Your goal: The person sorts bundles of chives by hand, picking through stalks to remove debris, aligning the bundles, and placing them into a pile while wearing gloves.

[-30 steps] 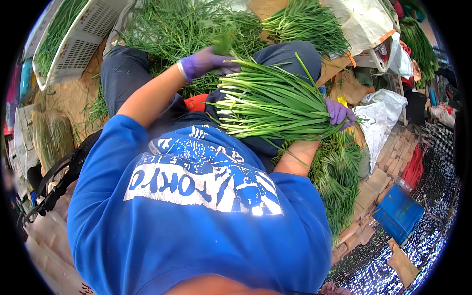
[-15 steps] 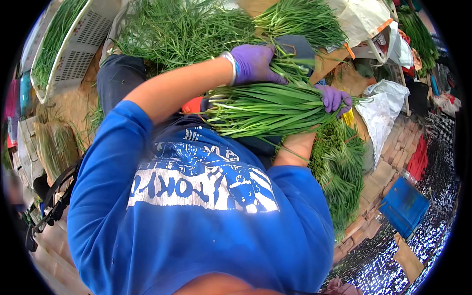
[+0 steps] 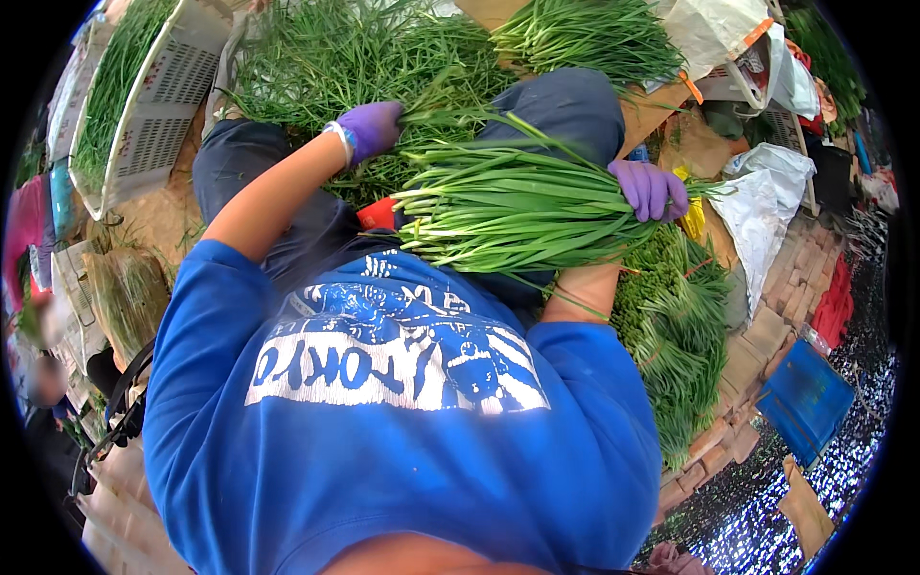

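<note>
My right hand (image 3: pixel 649 190), in a purple glove, is closed round the leafy end of a thick bunch of garlic chives (image 3: pixel 517 211). The bunch lies across above my lap, its pale stem ends pointing left. My left hand (image 3: pixel 371 131), gloved in purple too, is apart from the bunch, over the inner side of my left knee. Its fingers are closed on a few loose chive leaves (image 3: pixel 443 113) that stick out to the right. Beyond both hands spreads a large heap of loose chives (image 3: pixel 355 62).
A neat pile of chives (image 3: pixel 585 38) lies past my right knee (image 3: pixel 565 101). More bundled chives (image 3: pixel 671 335) are stacked by my right elbow. At far left stands a white crate (image 3: pixel 158 110) of greens. A white plastic bag (image 3: pixel 762 206) and a blue container (image 3: pixel 807 401) are at right.
My left hand has moved left, away from the bunch, with loose leaves trailing from it. My right hand keeps hold of the bunch in nearly the same place.
</note>
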Tool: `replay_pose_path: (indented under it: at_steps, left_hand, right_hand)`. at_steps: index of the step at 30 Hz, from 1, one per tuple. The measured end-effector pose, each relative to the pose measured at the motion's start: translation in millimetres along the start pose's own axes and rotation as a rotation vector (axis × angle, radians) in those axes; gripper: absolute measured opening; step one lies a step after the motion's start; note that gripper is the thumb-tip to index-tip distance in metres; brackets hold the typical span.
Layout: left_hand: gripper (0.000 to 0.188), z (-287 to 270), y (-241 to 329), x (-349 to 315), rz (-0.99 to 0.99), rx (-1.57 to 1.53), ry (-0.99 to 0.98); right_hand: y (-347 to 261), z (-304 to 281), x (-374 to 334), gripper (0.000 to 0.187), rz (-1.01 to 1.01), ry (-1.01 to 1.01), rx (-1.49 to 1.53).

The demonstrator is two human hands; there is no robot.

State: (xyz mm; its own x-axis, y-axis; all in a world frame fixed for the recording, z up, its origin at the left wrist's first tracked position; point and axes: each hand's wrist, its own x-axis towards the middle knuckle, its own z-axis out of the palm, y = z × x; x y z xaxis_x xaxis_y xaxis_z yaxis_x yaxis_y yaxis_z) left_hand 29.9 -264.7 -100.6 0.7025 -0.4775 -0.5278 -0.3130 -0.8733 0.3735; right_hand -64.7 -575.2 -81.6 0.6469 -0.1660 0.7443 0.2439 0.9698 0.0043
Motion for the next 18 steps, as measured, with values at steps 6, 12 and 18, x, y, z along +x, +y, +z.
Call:
replay_pose_path:
  at_steps: [6, 12, 18]
  left_hand:
    - [0.021, 28.9, -115.0, -38.0, -0.211, 0.164, 0.111]
    - [0.036, 9.9, -30.5, -50.8, -0.048, -1.740, -0.290]
    - [0.034, 19.4, 40.4, -31.9, 0.270, -1.604, -0.309]
  right_hand:
    - [-10.0, -6.0, -2.0, 0.009, 0.029, -0.023, 0.014]
    - [-12.7, -5.5, -8.8, 0.009, 0.018, 0.025, 0.016]
    - [-5.1, -0.8, -2.0, 0.016, 0.023, 0.089, 0.000]
